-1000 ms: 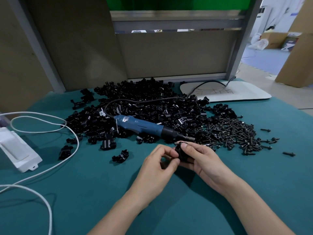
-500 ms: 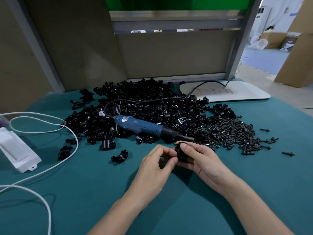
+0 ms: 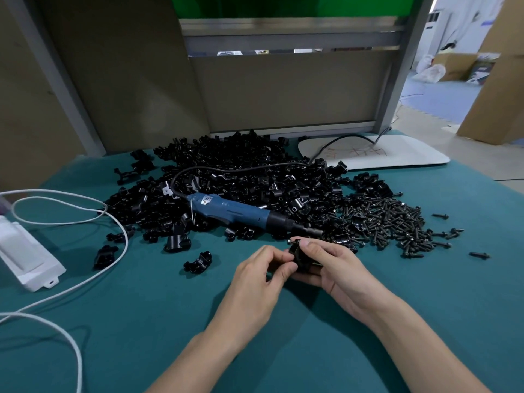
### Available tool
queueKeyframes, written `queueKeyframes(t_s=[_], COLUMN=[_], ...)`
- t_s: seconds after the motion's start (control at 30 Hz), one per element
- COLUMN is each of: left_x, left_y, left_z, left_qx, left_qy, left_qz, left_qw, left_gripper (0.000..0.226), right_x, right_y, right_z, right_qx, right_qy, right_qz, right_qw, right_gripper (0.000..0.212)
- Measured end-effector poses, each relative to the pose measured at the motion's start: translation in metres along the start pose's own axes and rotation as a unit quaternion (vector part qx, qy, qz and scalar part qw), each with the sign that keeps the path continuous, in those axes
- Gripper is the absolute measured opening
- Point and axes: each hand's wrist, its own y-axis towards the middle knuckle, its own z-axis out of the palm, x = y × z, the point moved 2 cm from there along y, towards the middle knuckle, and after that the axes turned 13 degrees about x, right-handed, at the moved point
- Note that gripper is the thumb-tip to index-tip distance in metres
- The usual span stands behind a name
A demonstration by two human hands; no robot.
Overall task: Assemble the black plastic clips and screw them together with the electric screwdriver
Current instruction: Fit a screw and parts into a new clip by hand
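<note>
1 clip (image 3: 301, 256): L hand (image 3: 255, 279), R hand (image 3: 338, 268)

White box (image 3: 25, 256), white cable (image 3: 42, 190), white board (image 3: 411, 157) on teal cloth (image 3: 141, 321)

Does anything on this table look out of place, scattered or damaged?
Nothing looks damaged. A few stray screws lie apart from the screw pile on the right, and the electric screwdriver lies on the clip heap. The left hand and right hand grip one clip.
</note>
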Motion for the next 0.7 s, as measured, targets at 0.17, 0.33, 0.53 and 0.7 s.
queueKeyframes(t_s=[0.17,0.33,0.53,0.7], left_x=[-0.0037,-0.0032,0.0008,0.0038], left_y=[0.0024,-0.0007,-0.0013,0.0002], left_z=[-0.0004,-0.0018,-0.0018,-0.0004], left_qx=[0.003,0.016,0.003,0.027], left_qy=[0.088,0.059,0.022,0.04], left_qz=[0.083,0.075,0.009,-0.011], left_qw=[0.993,0.995,1.0,0.999], left_gripper=[0.011,0.011,0.008,0.015], right_x=[0.0026,0.0028,0.0014,0.0016], right_y=[-0.0022,-0.0023,-0.0009,0.0005], right_z=[-0.0004,0.0021,0.0004,0.0013], right_qx=[0.011,0.021,-0.007,-0.027], right_qy=[0.03,0.029,0.029,0.026], right_qz=[0.019,0.015,0.007,0.0], right_qw=[0.999,0.999,1.0,0.999], right_gripper=[0.026,0.028,0.029,0.018])
